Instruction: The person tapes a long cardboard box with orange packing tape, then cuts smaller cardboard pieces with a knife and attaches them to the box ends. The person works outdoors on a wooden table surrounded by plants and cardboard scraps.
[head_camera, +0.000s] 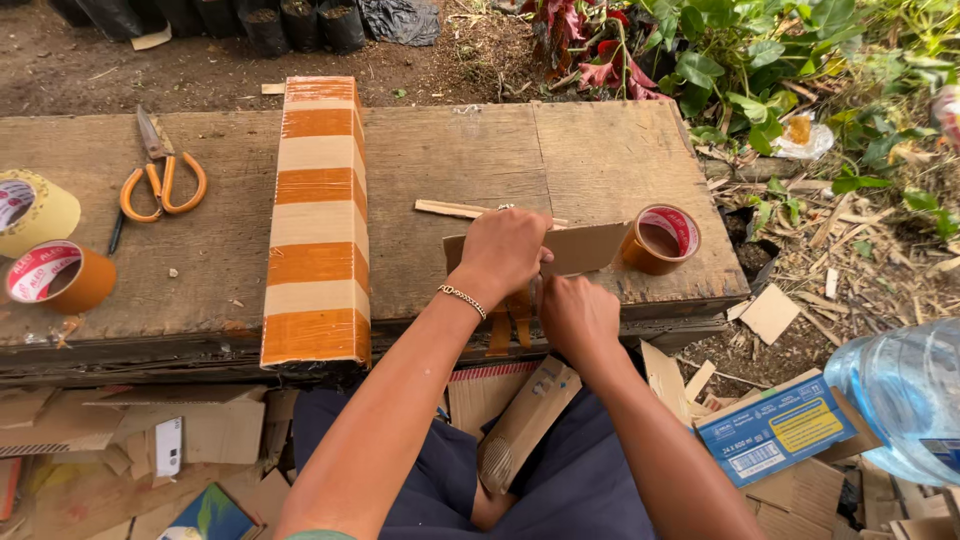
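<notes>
On my far left sit two tape rolls (45, 250), then scissors (160, 180) and a striped box (318, 220) on the bench (600, 160). My left hand (503, 250) presses the cardboard strip (585, 247) flat at the bench edge; my right hand (575, 315) pinches its lower edge. Another tape roll (662, 238) touches the strip's right end.

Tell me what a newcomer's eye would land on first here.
First, the long box wrapped in orange and cream tape bands, lying across the wooden table left of centre. Next, the left hand and right hand working a cardboard piece at the near edge, beside a brown tape roll.
</notes>
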